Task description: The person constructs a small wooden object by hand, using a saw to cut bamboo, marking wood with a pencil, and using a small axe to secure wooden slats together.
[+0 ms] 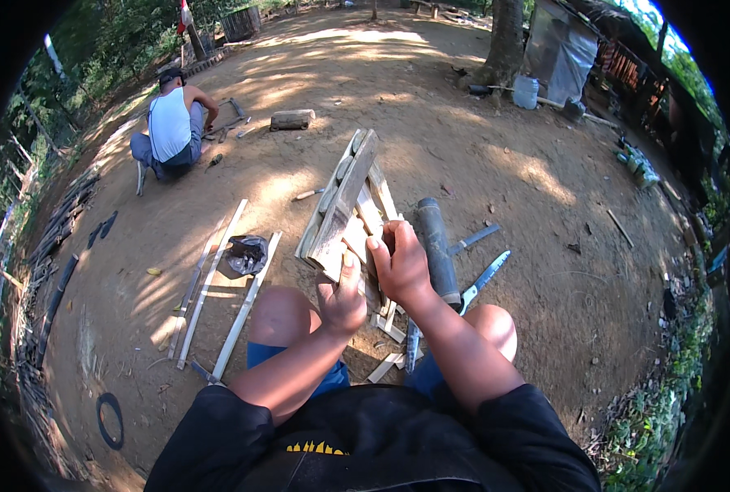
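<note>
In front of my knees stands a bundle of wooden strips [344,197], joined or stacked together and tilted away from me. My left hand [342,305] is closed round its near lower end, with the thumb pointing up along the wood. At the bundle's right side, my right hand [402,266] has its fingers curled in and its thumb raised. Whatever lies inside those fingers is hidden from view. Loose wood offcuts [391,330] lie on the ground below the hands. A blade [412,344] shows between my legs.
To the right lie a dark cylinder [437,254], a flat blade [475,239] and a handsaw [486,280]. Long wooden strips [213,283] and a black plastic bag [246,256] are at left. Farther off, a person [170,127] crouches near a short log [292,120].
</note>
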The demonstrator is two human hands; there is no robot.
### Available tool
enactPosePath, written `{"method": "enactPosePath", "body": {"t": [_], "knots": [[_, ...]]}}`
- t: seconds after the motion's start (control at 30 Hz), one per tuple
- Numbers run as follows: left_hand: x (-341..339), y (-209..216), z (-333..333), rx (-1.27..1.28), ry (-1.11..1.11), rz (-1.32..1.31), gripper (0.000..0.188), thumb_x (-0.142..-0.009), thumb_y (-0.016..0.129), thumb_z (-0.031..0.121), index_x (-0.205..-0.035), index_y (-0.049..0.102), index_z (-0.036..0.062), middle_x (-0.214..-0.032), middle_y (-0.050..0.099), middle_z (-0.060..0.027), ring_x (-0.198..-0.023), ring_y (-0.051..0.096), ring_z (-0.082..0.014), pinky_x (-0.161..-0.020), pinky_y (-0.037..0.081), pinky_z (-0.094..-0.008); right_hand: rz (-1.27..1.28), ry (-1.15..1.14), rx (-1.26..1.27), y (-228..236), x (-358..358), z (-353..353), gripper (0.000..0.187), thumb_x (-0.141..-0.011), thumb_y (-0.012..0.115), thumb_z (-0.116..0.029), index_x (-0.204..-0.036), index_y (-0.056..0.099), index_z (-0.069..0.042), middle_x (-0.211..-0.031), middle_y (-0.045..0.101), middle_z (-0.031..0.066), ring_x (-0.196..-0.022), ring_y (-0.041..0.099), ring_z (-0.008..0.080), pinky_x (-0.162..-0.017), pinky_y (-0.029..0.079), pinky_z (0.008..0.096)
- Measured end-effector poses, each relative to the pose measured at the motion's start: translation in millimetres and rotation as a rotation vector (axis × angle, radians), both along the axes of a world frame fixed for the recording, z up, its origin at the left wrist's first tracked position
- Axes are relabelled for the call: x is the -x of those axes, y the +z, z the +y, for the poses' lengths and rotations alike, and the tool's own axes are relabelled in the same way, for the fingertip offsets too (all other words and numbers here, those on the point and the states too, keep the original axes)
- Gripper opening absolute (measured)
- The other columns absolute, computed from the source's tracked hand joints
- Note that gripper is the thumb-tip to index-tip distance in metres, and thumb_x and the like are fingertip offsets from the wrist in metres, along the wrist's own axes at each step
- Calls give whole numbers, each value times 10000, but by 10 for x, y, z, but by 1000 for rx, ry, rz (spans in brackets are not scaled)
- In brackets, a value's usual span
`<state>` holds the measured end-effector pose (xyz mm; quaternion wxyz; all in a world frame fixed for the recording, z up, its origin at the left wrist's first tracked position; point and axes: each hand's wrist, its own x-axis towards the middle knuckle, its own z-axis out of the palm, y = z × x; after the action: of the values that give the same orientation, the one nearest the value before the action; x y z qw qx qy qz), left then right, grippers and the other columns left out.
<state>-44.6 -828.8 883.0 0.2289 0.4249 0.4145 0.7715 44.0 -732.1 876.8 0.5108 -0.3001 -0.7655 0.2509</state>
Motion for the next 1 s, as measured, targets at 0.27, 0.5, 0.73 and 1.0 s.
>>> {"method": "enactPosePath", "body": {"t": [0.27,0.5,0.73,1.0], "knots": [[-95,-183,151,-174,104,207,403,-1068,500,188,-1375,551,-68,-1326,628,-131,-1213,589,-217,-1049,439,-374,16,-11,-156,-160,-25,93,244,-979,625,-169,-1131,571,14,-947,620,216,-859,626,418,-767,515,471],[-76,-155,234,-62,56,54,400,-1058,525,200,-1351,585,-65,-1315,642,-144,-1214,595,-233,-1047,449,-393,-10,-6,-225,-119,-24,264,251,-985,646,-187,-1134,595,8,-916,664,229,-862,670,428,-742,549,470],[130,0,368,-108,-117,-344,444,-1114,470,273,-1382,566,-68,-1352,639,-149,-1244,599,-217,-1068,458,-365,71,141,374,-98,-373,335,293,-1050,624,-201,-1194,648,53,-871,679,53,-770,608,114,-721,512,284],[339,-178,533,-174,-276,-358,658,-1096,407,436,-1593,271,27,-1601,376,-172,-1449,406,-319,-1202,322,-523,-299,101,161,-176,-526,124,682,-745,938,-405,-1185,617,6,-838,652,109,-762,638,210,-715,543,358]]}}
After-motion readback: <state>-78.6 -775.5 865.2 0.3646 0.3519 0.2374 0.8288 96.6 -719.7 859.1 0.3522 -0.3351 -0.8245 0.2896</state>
